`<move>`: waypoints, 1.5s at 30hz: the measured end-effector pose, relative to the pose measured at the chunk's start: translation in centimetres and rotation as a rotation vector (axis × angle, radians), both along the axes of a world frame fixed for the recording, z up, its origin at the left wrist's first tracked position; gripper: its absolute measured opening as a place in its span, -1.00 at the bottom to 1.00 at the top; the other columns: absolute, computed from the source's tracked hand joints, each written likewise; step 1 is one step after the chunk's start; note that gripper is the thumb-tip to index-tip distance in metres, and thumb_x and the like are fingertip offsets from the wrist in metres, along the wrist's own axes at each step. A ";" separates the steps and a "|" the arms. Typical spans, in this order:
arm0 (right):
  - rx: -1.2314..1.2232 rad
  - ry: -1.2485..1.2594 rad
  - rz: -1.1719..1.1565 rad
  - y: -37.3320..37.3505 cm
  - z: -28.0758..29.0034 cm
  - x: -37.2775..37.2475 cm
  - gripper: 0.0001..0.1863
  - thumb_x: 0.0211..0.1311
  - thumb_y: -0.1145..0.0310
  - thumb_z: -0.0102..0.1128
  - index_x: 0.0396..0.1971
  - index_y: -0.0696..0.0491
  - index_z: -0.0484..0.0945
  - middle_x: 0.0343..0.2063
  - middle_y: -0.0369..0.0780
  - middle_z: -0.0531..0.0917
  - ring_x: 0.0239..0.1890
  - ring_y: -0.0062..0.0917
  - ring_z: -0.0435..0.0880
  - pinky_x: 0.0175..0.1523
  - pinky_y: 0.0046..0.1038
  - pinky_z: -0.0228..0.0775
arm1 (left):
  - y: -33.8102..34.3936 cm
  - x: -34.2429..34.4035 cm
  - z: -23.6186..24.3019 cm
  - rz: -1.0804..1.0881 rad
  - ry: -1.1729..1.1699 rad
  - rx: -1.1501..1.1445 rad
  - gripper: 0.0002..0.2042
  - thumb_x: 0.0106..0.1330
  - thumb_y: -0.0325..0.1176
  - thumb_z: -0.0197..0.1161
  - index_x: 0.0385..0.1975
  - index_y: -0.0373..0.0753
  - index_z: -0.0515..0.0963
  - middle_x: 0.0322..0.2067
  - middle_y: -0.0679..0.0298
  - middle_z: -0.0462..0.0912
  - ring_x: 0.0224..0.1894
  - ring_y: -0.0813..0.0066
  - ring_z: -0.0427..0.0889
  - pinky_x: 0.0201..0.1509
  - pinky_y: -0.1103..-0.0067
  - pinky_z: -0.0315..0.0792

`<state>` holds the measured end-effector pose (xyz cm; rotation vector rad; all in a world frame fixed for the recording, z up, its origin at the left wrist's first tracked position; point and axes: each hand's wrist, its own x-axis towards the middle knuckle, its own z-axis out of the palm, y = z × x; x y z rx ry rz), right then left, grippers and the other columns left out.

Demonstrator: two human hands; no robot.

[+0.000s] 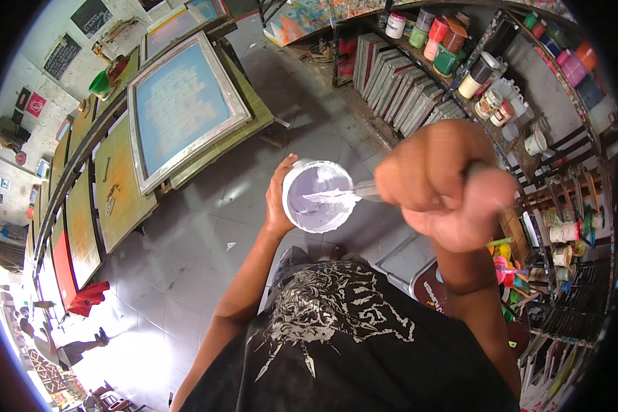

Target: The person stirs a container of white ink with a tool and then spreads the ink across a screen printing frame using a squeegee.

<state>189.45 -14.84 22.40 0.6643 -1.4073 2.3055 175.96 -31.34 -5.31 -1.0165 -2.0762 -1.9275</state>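
The left hand (pixel 279 196) grips the tub (pixel 325 230) of pale lilac paste (pixel 317 207); right of the tub, the right hand (pixel 446 182) holds a paste-coated spatula-like tool (pixel 368 190) reaching inside. Beyond the tub, leftward: a framed printing screen (pixel 178 103).

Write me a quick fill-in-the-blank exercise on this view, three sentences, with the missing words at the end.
1. Of the tub and the tool, the right hand grips the ____, while the left hand holds the other.
2. The framed blue screen lies on the person's ____ side.
3. The person's printed shirt is mainly ____ in colour.

Missing words: tool; left; black.
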 end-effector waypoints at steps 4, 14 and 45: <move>0.416 0.126 -0.105 3.1 1.2 -4.2 -0.38 0.14 -0.22 0.34 -0.74 -0.06 0.29 -0.78 -0.39 0.34 -0.77 -0.57 0.27 -0.59 -0.51 0.09 | 3.7 -4.6 -0.7 -0.014 -0.049 0.100 -0.27 -0.13 -0.31 0.62 0.08 -0.27 0.37 0.13 -0.08 0.52 0.18 -0.04 0.55 0.21 0.26 0.46; 0.593 0.171 -0.172 9.3 -4.0 -21.5 -0.42 0.16 -0.15 0.37 -0.68 0.00 0.32 -0.72 -0.36 0.38 -0.69 -0.56 0.30 -0.55 -0.45 0.11 | 11.5 -19.2 1.8 -0.071 0.269 0.097 -0.20 -0.25 -0.25 0.67 0.06 -0.29 0.39 0.12 -0.09 0.48 0.19 -0.11 0.48 0.27 0.19 0.37; 0.113 0.054 0.354 33.3 -3.0 -61.5 -0.49 0.51 -0.03 -0.05 -0.64 -0.08 0.15 -0.76 -0.44 0.16 -0.74 -0.69 0.03 -0.58 -0.53 -0.11 | 29.2 -47.2 0.5 0.483 0.061 -0.179 -0.12 -0.33 -0.24 0.70 0.13 -0.26 0.43 0.10 0.06 0.52 0.27 0.03 0.42 0.33 0.25 0.33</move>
